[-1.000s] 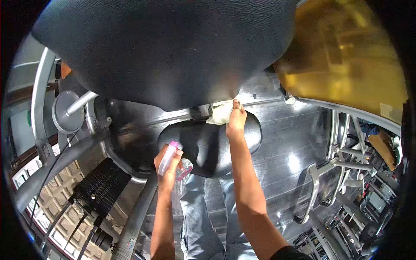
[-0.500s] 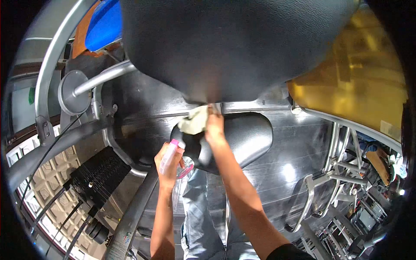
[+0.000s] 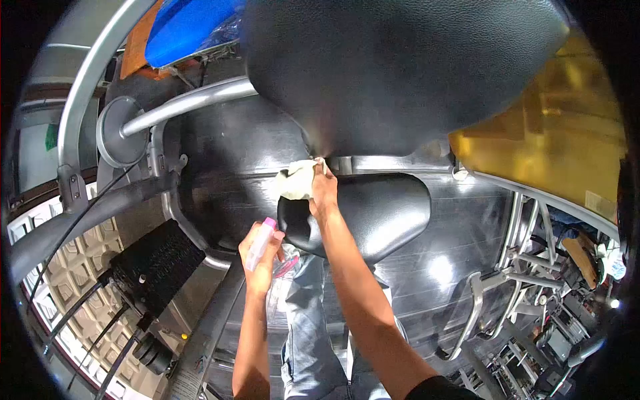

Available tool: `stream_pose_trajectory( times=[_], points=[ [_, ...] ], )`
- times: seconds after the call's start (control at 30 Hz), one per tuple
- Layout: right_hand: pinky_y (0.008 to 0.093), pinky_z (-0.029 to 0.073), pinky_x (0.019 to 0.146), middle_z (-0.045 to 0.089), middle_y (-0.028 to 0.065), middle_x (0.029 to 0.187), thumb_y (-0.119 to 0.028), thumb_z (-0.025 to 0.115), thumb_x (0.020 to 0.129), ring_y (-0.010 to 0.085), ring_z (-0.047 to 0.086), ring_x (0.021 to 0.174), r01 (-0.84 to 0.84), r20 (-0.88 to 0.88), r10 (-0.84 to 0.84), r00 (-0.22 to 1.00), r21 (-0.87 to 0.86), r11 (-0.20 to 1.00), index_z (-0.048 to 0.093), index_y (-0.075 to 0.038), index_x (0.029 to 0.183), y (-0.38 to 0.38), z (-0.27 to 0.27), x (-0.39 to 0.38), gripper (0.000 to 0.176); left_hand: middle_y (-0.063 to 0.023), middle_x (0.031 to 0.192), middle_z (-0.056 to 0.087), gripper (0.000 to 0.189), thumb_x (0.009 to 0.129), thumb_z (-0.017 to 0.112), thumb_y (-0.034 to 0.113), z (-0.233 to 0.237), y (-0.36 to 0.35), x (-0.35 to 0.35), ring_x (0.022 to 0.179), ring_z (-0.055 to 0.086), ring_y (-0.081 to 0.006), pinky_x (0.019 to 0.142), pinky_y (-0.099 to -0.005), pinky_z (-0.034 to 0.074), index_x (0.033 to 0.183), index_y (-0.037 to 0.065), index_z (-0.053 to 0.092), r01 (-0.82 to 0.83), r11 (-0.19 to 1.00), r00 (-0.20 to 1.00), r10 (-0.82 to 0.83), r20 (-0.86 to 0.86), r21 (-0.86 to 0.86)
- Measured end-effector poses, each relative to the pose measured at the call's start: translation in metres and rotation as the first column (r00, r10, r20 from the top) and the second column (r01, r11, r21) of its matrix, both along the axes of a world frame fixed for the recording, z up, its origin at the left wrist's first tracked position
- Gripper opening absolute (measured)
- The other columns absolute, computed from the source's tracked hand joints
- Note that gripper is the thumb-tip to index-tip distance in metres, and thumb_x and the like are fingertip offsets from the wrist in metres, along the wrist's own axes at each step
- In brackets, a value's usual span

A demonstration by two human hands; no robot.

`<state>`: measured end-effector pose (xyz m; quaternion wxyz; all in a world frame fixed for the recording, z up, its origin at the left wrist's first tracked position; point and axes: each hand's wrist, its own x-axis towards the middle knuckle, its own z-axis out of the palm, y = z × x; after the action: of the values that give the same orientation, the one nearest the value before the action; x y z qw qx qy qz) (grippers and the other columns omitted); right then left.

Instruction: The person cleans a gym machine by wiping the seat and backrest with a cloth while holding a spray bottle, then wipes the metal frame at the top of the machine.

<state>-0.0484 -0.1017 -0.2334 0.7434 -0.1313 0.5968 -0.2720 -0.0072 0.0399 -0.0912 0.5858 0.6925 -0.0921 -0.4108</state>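
My left hand is closed around the neck of a spray bottle with a pink nozzle tip and a clear body, held low on the left in front of my legs. In my right hand is a crumpled pale cloth, gripped by its right side. The cloth overlaps the upper left end of a black padded seat. Right above the cloth hangs the lower edge of a large black padded backrest, close to my right fingertips.
To the left stand a silver machine frame, a round grey disc and a black weight stack. A blue pad is at the upper left. A yellow translucent panel fills the right, above metal racks.
My right hand and the cloth have shifted slightly left relative to the seat. The backrest and seat appear further right as the view turns. My left hand keeps the spray bottle.
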Motion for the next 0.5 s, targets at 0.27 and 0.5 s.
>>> stream_pose_trajectory(
  times=[0.27,0.5],
  points=[
    [0.0252,0.049,0.072,0.066,0.0006,0.096,-0.028,0.056,0.099,0.0093,0.06,0.082,-0.143,0.148,0.167,0.975,-0.157,0.977,0.063,-0.001,0.119,-0.003,0.069,-0.042,0.034,0.0001,0.066,0.05,0.012,0.088,0.069,0.011,-0.005,0.003,0.006,0.05,0.049,-0.0079,0.047,-0.0229,0.041,0.087,0.001,0.061,0.008,1.0,0.999,-0.009,-0.044,-0.021],
    [0.0277,0.049,0.076,0.068,0.0034,0.099,-0.03,0.059,0.097,0.012,0.061,0.089,-0.595,-0.544,0.333,0.77,-0.422,0.684,0.059,-0.002,0.125,-0.041,0.108,-0.164,0.039,-0.0059,0.078,0.062,0.015,0.09,0.066,0.014,-0.002,-0.018,-0.011,0.049,0.054,-0.0086,0.045,-0.0235,0.043,0.094,-0.001,0.064,0.152,0.988,0.97,-0.144,-0.197,0.03]
  ],
)
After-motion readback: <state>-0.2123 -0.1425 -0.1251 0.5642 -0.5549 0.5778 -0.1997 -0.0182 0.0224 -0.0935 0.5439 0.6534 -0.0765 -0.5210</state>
